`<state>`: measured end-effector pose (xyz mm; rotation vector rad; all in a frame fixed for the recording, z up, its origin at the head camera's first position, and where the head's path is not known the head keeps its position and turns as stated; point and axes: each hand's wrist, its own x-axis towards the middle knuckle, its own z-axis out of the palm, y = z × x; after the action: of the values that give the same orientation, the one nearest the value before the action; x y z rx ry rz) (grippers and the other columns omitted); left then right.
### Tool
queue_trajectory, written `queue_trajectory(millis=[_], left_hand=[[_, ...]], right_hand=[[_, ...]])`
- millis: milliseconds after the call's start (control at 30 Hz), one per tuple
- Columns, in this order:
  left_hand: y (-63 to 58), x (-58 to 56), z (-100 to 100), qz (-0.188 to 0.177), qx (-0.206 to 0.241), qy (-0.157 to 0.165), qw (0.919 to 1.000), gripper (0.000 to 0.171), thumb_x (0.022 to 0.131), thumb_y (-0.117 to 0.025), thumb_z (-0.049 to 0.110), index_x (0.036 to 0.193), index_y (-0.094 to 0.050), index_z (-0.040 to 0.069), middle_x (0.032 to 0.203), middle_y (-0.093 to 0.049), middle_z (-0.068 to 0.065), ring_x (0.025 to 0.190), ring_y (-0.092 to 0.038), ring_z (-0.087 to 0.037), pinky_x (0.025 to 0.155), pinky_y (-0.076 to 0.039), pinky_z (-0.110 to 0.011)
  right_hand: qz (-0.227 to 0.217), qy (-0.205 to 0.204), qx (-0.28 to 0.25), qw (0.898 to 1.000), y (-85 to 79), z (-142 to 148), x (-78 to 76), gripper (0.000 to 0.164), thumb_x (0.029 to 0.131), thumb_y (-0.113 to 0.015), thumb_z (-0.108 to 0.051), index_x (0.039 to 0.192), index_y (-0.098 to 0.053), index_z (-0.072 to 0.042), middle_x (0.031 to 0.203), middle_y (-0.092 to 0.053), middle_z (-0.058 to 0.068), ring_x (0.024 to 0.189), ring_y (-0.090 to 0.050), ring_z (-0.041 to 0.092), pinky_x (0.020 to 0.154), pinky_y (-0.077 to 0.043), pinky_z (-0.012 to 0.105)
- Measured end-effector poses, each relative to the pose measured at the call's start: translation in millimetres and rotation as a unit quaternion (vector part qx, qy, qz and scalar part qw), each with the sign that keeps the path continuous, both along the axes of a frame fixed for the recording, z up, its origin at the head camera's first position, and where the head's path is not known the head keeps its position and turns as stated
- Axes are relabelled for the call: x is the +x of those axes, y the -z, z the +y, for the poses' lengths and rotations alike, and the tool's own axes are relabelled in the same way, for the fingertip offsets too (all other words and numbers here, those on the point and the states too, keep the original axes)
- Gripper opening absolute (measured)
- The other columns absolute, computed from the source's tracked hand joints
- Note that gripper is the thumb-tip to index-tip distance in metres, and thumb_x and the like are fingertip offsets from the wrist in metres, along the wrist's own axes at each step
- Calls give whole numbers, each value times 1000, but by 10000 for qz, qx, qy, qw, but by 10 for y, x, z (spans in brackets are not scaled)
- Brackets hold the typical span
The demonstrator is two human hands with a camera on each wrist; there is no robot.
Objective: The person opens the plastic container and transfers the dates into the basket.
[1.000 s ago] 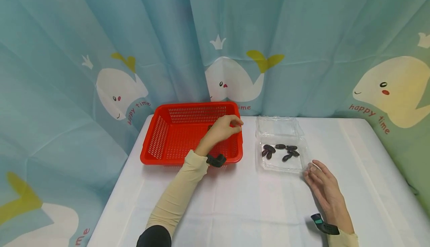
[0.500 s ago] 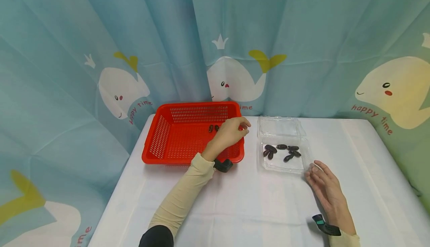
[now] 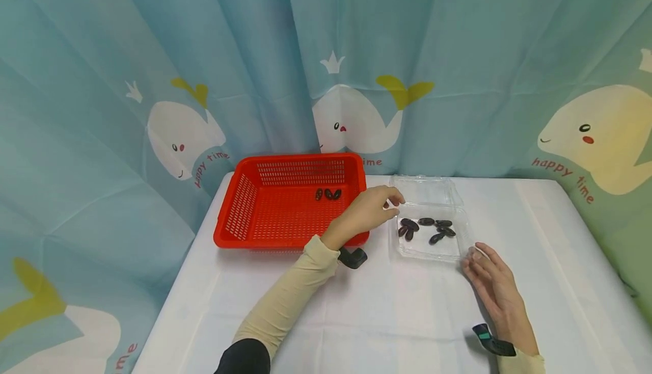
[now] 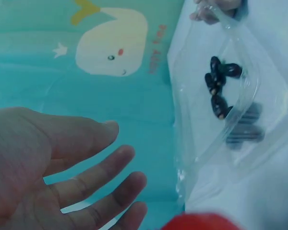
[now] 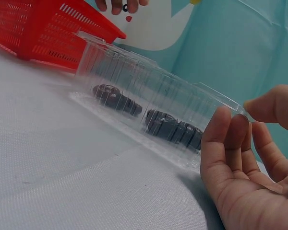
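My left hand (image 3: 374, 207) reaches over the right rim of the red basket, its fingertips at the near left of a clear plastic clamshell box (image 3: 433, 257). In the left wrist view the thumb (image 4: 86, 136) and fingers (image 4: 101, 196) are apart, with nothing between them. Several dark brown dates (image 3: 409, 225) lie in the box in two loose groups. My right hand (image 3: 494, 283) pinches the box's near right corner. In the right wrist view its thumb (image 5: 273, 106) is on the rim and the fingers are against the side wall.
The red basket (image 3: 224, 215) stands left of the box, with three dates (image 3: 328, 194) near its back right corner. The box's lid (image 3: 420, 190) is folded back behind it. A blue whale-print curtain (image 3: 265, 80) hangs behind the white-covered table (image 3: 377, 317).
My left hand has moved right, from over the basket's right side to the box's left edge, uncovering the dates in the basket. The right hand stays at the box's corner.
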<state>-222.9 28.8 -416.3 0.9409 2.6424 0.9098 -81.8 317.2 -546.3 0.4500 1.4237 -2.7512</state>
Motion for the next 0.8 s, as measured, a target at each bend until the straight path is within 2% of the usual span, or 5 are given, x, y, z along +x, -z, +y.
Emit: queue_trajectory(millis=[200, 367, 467, 567, 800], left_hand=[[57, 38, 136, 92, -218, 137, 9996, 25, 101, -68, 14, 125, -72, 14, 120, -74, -4, 114, -69, -21, 88, -52, -23], [138, 46, 243, 319, -501, 373, 9975, 26, 101, -68, 15, 126, -72, 15, 121, -74, -2, 114, -67, -18, 96, -52, -23], [215, 22, 299, 508, -604, 691, 9945, 27, 101, -69, 15, 128, -71, 14, 122, -73, -2, 117, -67, -18, 101, -50, -23], [288, -6, 351, 535, -636, 976, 9918, 28, 100, -69, 15, 128, -71, 12, 124, -74, -3, 118, -67, -20, 103, -49, -23], [432, -74, 474, 632, -971, 1199, 9860, 30, 99, -71, 14, 129, -71, 14, 125, -72, 0, 114, -66, -15, 101, -48, -19]], right_hand=[[43, -24, -14, 10000, 2, -9, -4, 28, 107, -52, -3, 125, -64, -21, 108, -65, -7, 100, -69, 7, 90, -59, 20], [45, -15, -37, 10000, 16, -11, 0, 29, 106, -52, -3, 126, -64, -21, 107, -66, -6, 99, -70, 7, 90, -58, 20], [24, -3, 0, 10000, 21, -6, -1, 29, 107, -52, -3, 127, -63, -21, 108, -65, -7, 100, -70, 7, 90, -58, 20], [-56, 22, 95, 9999, 9, -6, -1, 29, 106, -54, -5, 127, -63, -23, 109, -65, -8, 101, -69, 6, 91, -58, 19], [-66, 22, 125, 9999, -15, -1, 6, 28, 106, -55, -5, 125, -64, -23, 109, -65, -8, 100, -69, 5, 91, -58, 19]])
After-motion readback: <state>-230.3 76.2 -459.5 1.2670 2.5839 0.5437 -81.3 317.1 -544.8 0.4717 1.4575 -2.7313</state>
